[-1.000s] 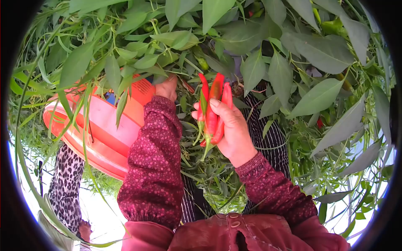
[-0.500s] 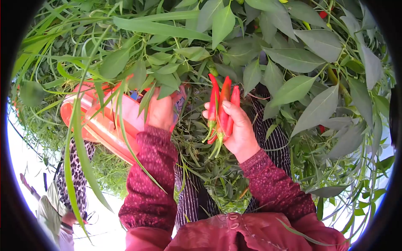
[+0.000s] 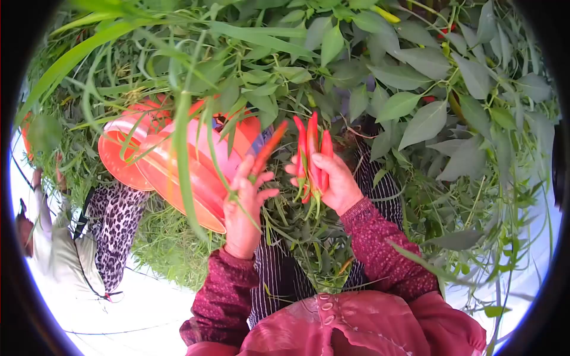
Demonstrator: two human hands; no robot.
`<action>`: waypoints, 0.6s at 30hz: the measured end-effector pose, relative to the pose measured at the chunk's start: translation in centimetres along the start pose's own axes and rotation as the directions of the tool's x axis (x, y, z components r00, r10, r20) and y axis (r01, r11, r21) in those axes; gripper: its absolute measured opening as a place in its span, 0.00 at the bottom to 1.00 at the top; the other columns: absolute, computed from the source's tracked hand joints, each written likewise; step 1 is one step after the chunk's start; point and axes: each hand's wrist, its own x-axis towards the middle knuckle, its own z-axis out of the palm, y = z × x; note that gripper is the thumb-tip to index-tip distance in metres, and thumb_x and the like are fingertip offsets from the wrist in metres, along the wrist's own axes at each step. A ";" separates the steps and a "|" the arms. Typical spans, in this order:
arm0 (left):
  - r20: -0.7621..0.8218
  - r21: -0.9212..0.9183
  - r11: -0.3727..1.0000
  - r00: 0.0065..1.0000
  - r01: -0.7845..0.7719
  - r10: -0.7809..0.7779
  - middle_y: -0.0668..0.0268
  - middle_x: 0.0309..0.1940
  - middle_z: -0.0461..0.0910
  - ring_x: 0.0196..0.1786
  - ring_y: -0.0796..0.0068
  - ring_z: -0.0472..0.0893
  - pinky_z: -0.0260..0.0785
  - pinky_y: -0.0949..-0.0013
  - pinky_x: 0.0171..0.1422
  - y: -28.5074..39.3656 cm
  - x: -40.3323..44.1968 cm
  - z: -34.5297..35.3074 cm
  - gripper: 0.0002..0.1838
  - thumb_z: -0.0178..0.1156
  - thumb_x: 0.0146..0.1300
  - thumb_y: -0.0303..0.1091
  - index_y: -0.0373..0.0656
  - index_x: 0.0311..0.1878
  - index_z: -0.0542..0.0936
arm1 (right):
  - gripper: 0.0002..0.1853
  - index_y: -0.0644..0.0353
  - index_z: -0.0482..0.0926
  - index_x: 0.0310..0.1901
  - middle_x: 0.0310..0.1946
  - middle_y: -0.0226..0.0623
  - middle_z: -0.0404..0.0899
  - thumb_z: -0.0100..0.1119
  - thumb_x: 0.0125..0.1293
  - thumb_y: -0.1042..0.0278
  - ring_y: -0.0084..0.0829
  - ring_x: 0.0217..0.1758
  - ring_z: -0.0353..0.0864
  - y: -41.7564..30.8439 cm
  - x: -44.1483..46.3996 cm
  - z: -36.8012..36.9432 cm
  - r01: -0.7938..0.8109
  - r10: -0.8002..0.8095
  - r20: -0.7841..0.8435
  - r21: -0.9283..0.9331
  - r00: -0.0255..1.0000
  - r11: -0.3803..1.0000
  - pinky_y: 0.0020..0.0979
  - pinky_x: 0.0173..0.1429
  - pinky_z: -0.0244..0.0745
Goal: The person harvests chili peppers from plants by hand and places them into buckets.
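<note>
My right hand [image 3: 333, 181] is closed around several red chili peppers [image 3: 313, 154], their tips up and green stems hanging below the fingers. To its left, my left hand [image 3: 246, 207] pinches one orange-red chili pepper [image 3: 270, 148] near its stem end; this pepper is blurred by motion. The two hands are apart, with a small gap between the peppers they hold. Just beyond my left hand is an orange-red plastic container [image 3: 184, 172], tilted and partly covered by grass blades. Its contents are mostly hidden.
Pepper plants with broad leaves [image 3: 424, 121] fill the right and the top. Long grass blades [image 3: 184, 142] hang in front of the container. A yellowish pepper [image 3: 386, 14] shows at the top. At lower left is another person in leopard-print clothing [image 3: 116, 231].
My left hand has come out from behind the leaves by the container, toward me, and now shows a chili pepper in its fingers. My right hand keeps its bunch almost in place.
</note>
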 end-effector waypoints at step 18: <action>-0.197 0.570 0.805 0.924 -0.165 0.329 0.59 0.57 0.74 0.56 0.71 0.73 0.66 0.70 0.61 -3.3 -9.9 -18.8 0.26 0.51 0.63 0.18 0.37 0.66 0.65 | 0.38 0.59 0.51 0.71 0.57 0.36 0.69 0.59 0.61 0.74 0.24 0.54 0.72 14.8 -3.1 15.1 0.043 0.170 0.225 -0.711 0.959 0.701 0.26 0.50 0.74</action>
